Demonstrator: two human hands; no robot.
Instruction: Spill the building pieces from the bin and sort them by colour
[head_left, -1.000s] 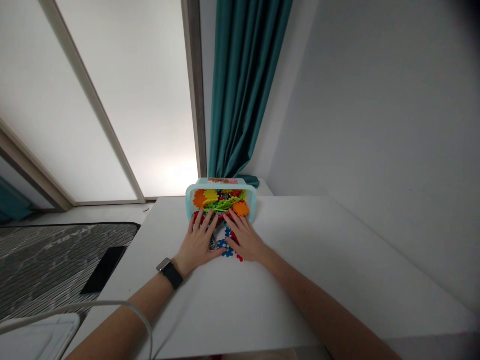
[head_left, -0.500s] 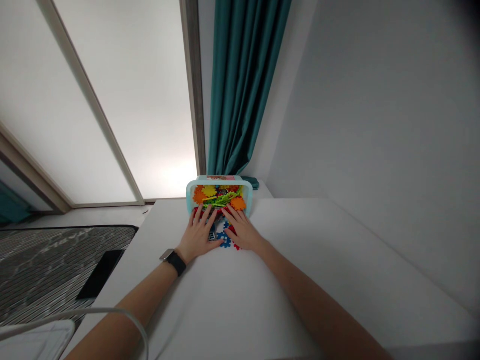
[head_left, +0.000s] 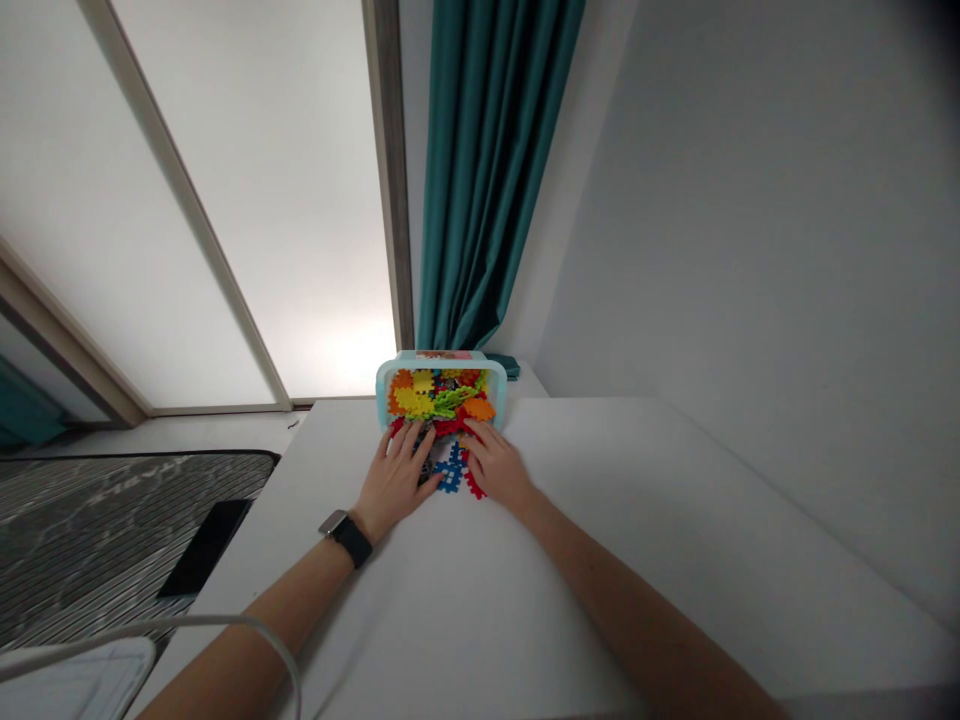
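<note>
A light-blue plastic box (head_left: 382,385) lies tipped on its side at the far end of the white table (head_left: 585,560), its open mouth towards me. Orange, yellow, green and red interlocking toy pieces (head_left: 439,393) fill it. Blue and red pieces (head_left: 453,472) lie spilled on the table in front of the box. My left hand (head_left: 396,480), with a dark watch on the wrist, lies flat with fingers spread over spilled pieces at the box mouth. My right hand (head_left: 496,465) rests beside it, fingers stretched onto the pieces.
A teal curtain (head_left: 487,170) hangs behind the box beside a bright window (head_left: 247,200). At the left lie a striped mattress (head_left: 82,530) and a black phone (head_left: 206,545). A white cable (head_left: 225,625) and a white object sit at the bottom left.
Both hands have drawn back a little from the box mouth, and more blue and red pieces now lie spread on the table between them.
</note>
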